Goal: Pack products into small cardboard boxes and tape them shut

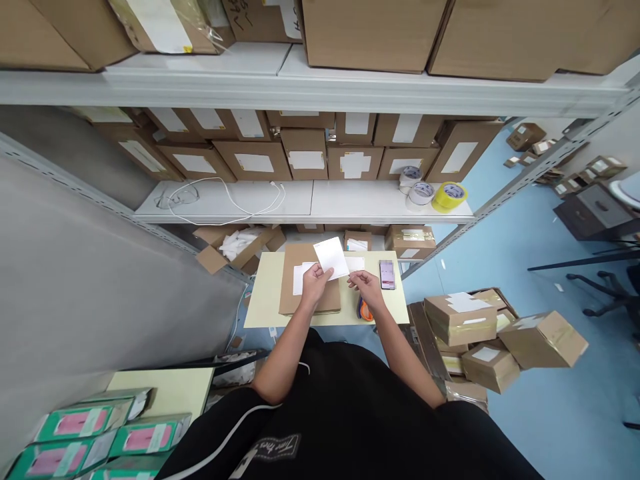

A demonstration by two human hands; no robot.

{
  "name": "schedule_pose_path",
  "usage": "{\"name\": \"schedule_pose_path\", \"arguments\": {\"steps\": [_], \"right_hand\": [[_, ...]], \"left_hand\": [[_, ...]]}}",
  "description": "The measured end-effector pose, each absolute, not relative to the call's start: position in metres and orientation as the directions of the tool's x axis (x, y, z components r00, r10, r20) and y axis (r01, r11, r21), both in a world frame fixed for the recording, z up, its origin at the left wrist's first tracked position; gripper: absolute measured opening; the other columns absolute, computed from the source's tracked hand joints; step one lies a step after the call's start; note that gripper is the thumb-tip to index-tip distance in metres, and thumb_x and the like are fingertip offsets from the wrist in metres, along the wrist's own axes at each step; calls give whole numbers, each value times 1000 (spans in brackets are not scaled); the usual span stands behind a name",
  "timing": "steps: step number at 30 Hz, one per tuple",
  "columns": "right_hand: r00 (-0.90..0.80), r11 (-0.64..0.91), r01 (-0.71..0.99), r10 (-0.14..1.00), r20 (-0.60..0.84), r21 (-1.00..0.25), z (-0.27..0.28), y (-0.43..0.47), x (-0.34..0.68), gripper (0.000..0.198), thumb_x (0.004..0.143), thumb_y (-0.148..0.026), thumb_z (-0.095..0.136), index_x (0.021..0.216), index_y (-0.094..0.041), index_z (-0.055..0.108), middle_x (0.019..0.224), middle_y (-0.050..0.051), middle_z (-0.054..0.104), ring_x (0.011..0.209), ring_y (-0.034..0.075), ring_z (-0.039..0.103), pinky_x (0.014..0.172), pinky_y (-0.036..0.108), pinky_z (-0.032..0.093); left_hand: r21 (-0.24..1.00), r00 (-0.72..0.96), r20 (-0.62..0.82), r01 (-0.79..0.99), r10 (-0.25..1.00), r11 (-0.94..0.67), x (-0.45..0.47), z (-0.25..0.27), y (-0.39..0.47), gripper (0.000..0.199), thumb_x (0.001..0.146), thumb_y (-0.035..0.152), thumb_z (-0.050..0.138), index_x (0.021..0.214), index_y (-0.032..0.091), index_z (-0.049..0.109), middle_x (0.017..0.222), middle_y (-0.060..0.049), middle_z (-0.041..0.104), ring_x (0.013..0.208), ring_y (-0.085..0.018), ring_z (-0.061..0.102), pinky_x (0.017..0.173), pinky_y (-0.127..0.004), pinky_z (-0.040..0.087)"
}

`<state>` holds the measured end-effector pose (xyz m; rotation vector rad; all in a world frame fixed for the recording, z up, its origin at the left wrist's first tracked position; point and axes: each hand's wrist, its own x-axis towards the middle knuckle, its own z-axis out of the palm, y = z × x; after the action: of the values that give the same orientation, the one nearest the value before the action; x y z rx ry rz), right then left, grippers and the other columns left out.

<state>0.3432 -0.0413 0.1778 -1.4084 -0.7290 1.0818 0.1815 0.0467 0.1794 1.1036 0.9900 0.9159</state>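
My left hand (314, 287) grips a square white label sheet (331, 256) by its lower edge, thumb on top. At the sheet's lower right corner, my right hand (367, 288) has its fingertips pinched together; whether they have hold of the corner I cannot tell. Below the left hand lies a flat brown cardboard box (287, 290) with white labels (298, 280) on its face. Another white paper (356, 263) lies behind the right hand. A blue and orange ring-shaped item (367, 311) sits partly under the right wrist, and a phone (387, 275) with its screen lit lies to the right.
The pale yellow table (263, 297) stands before a metal shelf (350, 200) stacked with cartons. Tape rolls (449, 195) and a white cable (225, 193) rest on it. An open carton (245, 250) is at left. Parcels (465, 320) pile up at right; green packages (75, 423) lie lower left.
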Motion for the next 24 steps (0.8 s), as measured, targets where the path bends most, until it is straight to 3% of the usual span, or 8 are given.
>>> {"name": "schedule_pose_path", "arguments": {"steps": [24], "right_hand": [[378, -137, -156, 907, -187, -978, 172, -36, 340, 23, 79, -46, 72, 79, -23, 69, 75, 3, 74, 70, 18, 68, 70, 31, 48]], "left_hand": [[975, 327, -160, -97, 931, 202, 179, 187, 43, 52, 71, 58, 86, 101, 18, 70, 117, -14, 79, 113, -31, 73, 102, -45, 54]]}}
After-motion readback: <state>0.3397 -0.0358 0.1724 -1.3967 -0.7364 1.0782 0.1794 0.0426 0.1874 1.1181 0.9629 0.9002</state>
